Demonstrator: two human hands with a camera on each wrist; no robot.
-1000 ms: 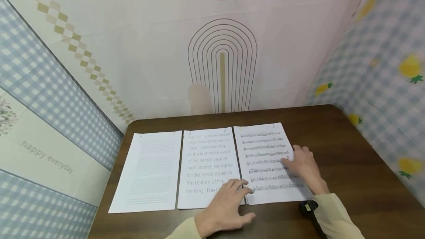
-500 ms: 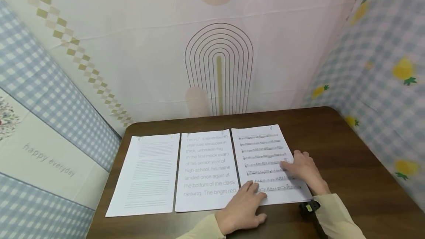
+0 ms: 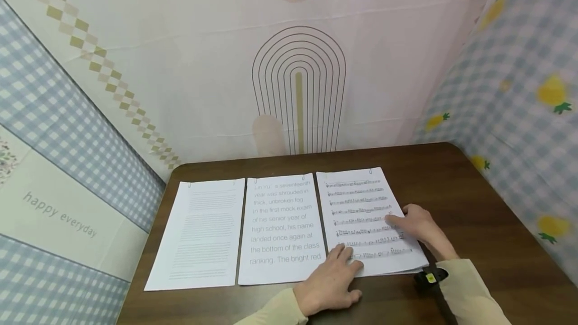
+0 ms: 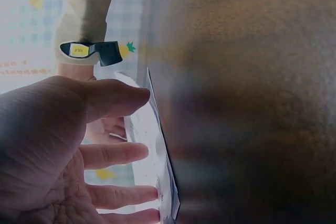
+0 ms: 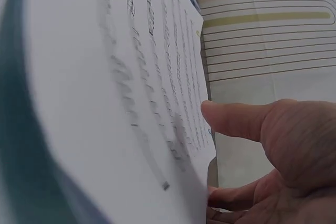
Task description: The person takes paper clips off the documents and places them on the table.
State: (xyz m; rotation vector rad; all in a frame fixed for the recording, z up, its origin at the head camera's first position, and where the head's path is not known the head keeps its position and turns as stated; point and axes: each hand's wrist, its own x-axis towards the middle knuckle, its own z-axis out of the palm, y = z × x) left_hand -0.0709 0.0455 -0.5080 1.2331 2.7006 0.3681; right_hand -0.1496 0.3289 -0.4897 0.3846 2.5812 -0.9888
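The sheet music (image 3: 361,214), several staves on clipped white paper, lies at the right of a row of papers on the table. My right hand (image 3: 417,222) pinches its right edge, thumb on top and fingers underneath, as the right wrist view shows. That edge stands a little apart from the paper below at the lower right corner. My left hand (image 3: 327,282) rests with spread fingertips at the sheet music's lower left corner. In the left wrist view, the fingers (image 4: 118,153) reach over the paper's near edge.
Left of the sheet music lies a large-print text page (image 3: 280,234), then a small-print page (image 3: 203,234). Small clips hold their top edges. The brown table (image 3: 469,199) backs onto a patterned cloth (image 3: 217,89), with checked cloth (image 3: 524,124) at the right.
My left hand has moved right, from the text page onto the sheet music's lower left corner. My right hand has gone from lying at the right edge to gripping it, and that edge has lifted slightly.
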